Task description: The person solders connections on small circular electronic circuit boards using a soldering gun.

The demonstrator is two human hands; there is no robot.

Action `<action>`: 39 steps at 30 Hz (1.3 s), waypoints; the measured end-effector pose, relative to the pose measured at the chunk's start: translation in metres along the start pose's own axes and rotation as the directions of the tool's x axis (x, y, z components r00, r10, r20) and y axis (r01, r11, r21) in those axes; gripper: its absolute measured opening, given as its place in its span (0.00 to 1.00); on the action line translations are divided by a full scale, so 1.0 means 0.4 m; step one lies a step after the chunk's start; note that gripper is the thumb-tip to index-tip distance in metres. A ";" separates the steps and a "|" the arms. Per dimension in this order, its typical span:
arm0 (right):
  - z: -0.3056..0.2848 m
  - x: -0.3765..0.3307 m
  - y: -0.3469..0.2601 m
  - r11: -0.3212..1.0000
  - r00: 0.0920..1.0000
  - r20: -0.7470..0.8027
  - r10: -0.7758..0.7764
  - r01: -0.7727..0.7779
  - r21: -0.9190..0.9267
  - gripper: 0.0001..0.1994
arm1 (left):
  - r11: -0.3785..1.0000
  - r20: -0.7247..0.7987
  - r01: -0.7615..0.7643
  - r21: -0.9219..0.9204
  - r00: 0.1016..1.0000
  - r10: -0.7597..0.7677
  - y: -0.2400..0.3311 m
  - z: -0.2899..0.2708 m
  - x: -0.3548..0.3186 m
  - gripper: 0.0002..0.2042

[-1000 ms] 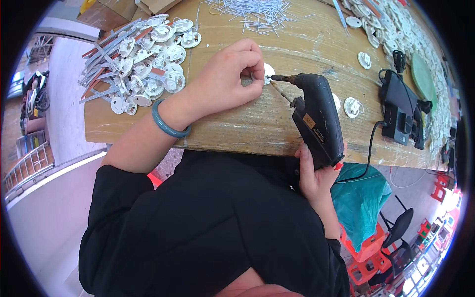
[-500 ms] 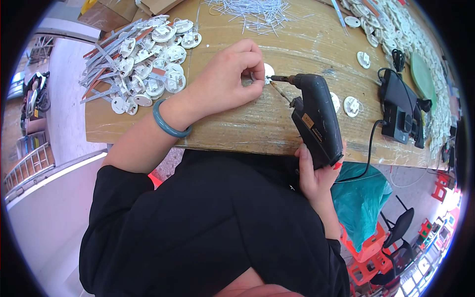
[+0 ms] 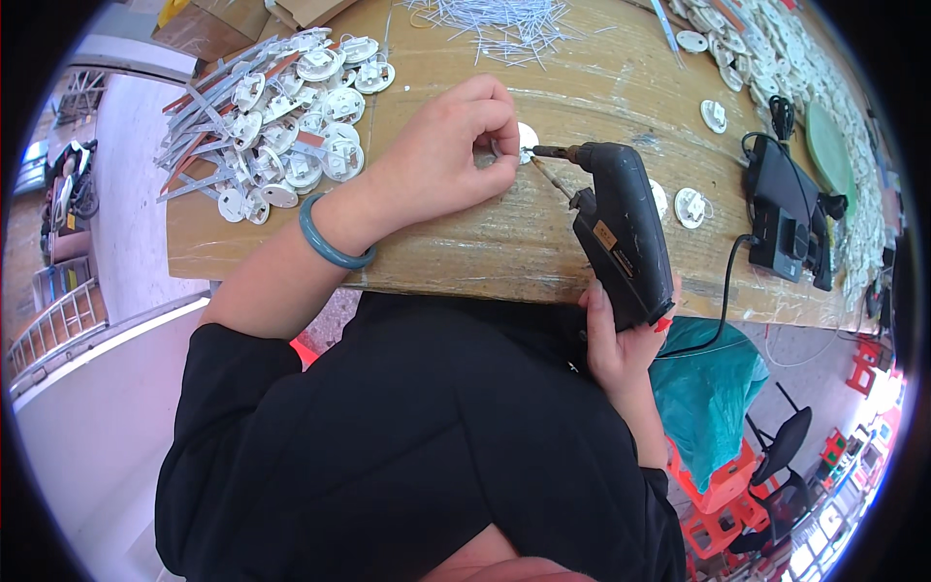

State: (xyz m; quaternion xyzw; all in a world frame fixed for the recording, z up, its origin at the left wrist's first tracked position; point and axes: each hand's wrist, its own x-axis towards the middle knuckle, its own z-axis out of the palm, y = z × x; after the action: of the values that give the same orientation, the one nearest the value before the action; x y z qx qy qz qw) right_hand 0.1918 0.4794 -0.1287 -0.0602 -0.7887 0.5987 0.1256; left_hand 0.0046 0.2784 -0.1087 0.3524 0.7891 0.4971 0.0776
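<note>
My left hand (image 3: 448, 155) pinches a small white round part (image 3: 527, 137) against the wooden table (image 3: 504, 242); a teal bangle (image 3: 330, 247) circles that wrist. My right hand (image 3: 621, 339) grips a black electric soldering or screw tool (image 3: 621, 233) from below, its thin tip touching the white part beside my left fingertips. The tool's black cable (image 3: 727, 291) hangs off the table's near edge.
A heap of white round parts with grey strips (image 3: 276, 126) lies at the left. Thin metal pins (image 3: 504, 24) are scattered at the far edge. More white discs (image 3: 689, 204) sit right of the tool, then a black power unit (image 3: 786, 213). Red stools (image 3: 718, 485) stand below.
</note>
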 end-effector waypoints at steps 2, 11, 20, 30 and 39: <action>0.000 0.001 0.003 0.997 0.999 -0.002 -0.054 0.054 -0.052 0.23 | 1.000 -0.003 -0.001 0.007 1.000 0.001 0.000 0.001 0.000 0.04; -0.002 -0.001 0.007 0.998 0.999 0.010 -0.050 0.051 -0.025 0.24 | 1.000 -0.024 -0.005 0.030 1.000 0.006 0.002 0.005 0.000 0.04; -0.004 -0.003 0.008 0.997 0.998 0.018 -0.058 0.058 -0.048 0.25 | 0.999 -0.030 -0.002 0.053 1.000 0.003 0.002 0.008 0.000 0.04; -0.004 -0.004 0.008 0.998 0.999 0.008 -0.038 0.039 -0.042 0.25 | 0.998 -0.045 -0.004 0.060 0.999 0.007 0.002 0.012 0.001 0.04; 0.000 0.000 0.000 1.000 1.000 0.002 -0.025 0.025 -0.010 0.24 | 0.994 -0.007 0.011 0.107 1.000 -0.010 0.011 0.009 -0.001 0.05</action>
State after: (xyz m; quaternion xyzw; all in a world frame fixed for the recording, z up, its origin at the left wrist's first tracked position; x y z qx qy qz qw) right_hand 0.1919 0.4796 -0.1288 -0.0503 -0.7925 0.5933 0.1320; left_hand 0.0086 0.2819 -0.1067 0.3503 0.8167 0.4549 0.0587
